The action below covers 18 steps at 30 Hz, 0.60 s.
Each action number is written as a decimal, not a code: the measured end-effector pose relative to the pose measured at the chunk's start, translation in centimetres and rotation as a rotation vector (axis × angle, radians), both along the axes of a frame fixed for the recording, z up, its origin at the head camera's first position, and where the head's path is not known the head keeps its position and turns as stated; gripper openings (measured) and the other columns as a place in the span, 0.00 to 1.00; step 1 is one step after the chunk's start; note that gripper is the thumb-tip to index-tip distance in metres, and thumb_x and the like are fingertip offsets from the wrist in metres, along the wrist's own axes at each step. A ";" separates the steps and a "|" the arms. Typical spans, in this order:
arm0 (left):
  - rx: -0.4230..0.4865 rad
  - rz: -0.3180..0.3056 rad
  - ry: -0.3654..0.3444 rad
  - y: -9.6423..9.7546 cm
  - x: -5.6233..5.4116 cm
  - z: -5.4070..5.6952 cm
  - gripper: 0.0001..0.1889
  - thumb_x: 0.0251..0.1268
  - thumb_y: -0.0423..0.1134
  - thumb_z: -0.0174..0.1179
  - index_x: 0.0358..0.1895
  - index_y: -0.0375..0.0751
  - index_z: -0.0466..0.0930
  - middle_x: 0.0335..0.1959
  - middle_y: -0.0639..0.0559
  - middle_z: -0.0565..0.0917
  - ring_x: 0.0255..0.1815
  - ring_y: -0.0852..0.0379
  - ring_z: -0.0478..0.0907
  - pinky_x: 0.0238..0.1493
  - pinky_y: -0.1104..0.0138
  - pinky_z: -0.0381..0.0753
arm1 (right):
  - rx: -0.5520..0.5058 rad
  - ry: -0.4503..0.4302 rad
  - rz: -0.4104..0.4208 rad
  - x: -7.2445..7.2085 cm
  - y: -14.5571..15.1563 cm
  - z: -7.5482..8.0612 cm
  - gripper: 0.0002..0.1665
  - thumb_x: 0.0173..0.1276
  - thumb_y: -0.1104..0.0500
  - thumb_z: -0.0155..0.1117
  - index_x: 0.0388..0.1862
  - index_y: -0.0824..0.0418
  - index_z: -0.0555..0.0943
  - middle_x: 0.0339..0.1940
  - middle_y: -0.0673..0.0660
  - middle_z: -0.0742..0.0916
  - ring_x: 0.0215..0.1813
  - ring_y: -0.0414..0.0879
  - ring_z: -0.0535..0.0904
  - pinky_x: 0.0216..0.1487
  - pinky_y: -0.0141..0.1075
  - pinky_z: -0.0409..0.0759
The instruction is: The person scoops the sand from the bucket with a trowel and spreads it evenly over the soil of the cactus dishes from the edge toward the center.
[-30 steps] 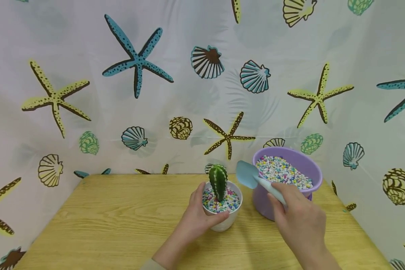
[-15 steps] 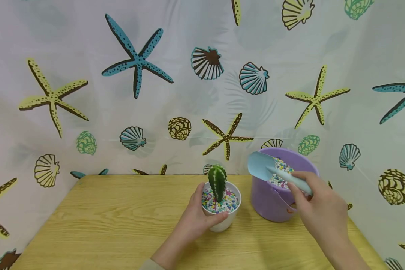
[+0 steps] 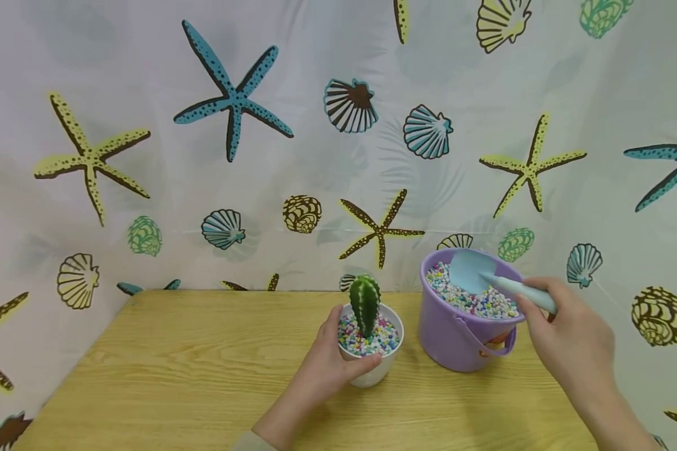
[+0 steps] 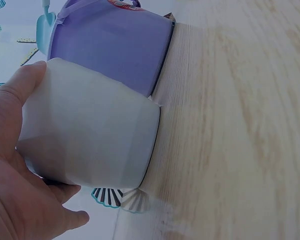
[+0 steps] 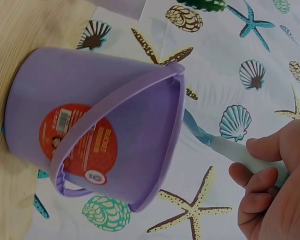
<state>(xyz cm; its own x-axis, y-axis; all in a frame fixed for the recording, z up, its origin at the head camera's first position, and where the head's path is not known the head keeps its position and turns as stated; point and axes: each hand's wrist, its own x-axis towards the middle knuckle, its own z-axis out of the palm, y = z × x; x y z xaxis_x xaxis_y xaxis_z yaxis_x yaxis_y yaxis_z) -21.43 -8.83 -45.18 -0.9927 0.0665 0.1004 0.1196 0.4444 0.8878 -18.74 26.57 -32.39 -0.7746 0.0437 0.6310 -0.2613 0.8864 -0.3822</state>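
My left hand (image 3: 333,357) grips a white pot (image 4: 95,125) by its side, thumb at the front rim. In the pot stands a green cactus (image 3: 365,305) amid colourful pebbles (image 3: 350,335). My right hand (image 3: 575,332) holds a light blue toy shovel (image 3: 508,285) by its handle, fingers curled round it in the right wrist view. The shovel's blade is over the purple bucket (image 3: 451,341), overlapping the small multicoloured pebbles (image 3: 451,291) inside it in the head view. The bucket's handle (image 5: 115,95) hangs down its front, across a red label (image 5: 85,142).
Pot and bucket stand side by side on a wooden table (image 3: 203,363), the bucket to the right. Behind the table hangs a white curtain (image 3: 316,156) printed with starfish and shells.
My right hand has moved right, carrying the shovel from beside the pot to over the bucket. My left hand keeps its hold on the pot, which has not moved.
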 end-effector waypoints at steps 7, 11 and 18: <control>-0.015 0.000 -0.012 0.1 0.0 0.0 0.68 0.55 0.62 0.85 0.91 0.45 0.48 0.83 0.31 0.65 0.80 0.31 0.68 0.77 0.34 0.69 | 0.038 -0.029 -0.009 -0.8 1.7 -0.2 0.16 0.81 0.50 0.71 0.61 0.55 0.87 0.31 0.54 0.88 0.22 0.45 0.73 0.21 0.40 0.64; -0.013 -0.002 -0.014 0.1 0.2 0.3 0.68 0.56 0.62 0.85 0.91 0.44 0.48 0.83 0.30 0.64 0.80 0.30 0.68 0.76 0.33 0.69 | 0.054 -0.049 -0.021 -1.1 2.4 -0.2 0.17 0.82 0.51 0.70 0.62 0.56 0.86 0.27 0.53 0.87 0.21 0.46 0.72 0.21 0.41 0.64; -0.010 0.003 -0.008 0.1 0.3 0.4 0.68 0.56 0.60 0.86 0.91 0.43 0.48 0.83 0.30 0.64 0.80 0.30 0.68 0.76 0.33 0.69 | 0.073 -0.089 -0.043 -1.5 3.3 0.1 0.18 0.83 0.49 0.69 0.62 0.58 0.85 0.28 0.54 0.86 0.22 0.47 0.71 0.21 0.41 0.64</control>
<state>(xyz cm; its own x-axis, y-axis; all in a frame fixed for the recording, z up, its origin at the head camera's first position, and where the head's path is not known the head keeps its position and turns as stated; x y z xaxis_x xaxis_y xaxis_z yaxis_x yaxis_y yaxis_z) -21.10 -8.77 -44.79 -0.9937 0.0647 0.0919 0.1114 0.4533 0.8844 -20.24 29.86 -32.29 -0.8258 0.0342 0.5629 -0.1906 0.9224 -0.3358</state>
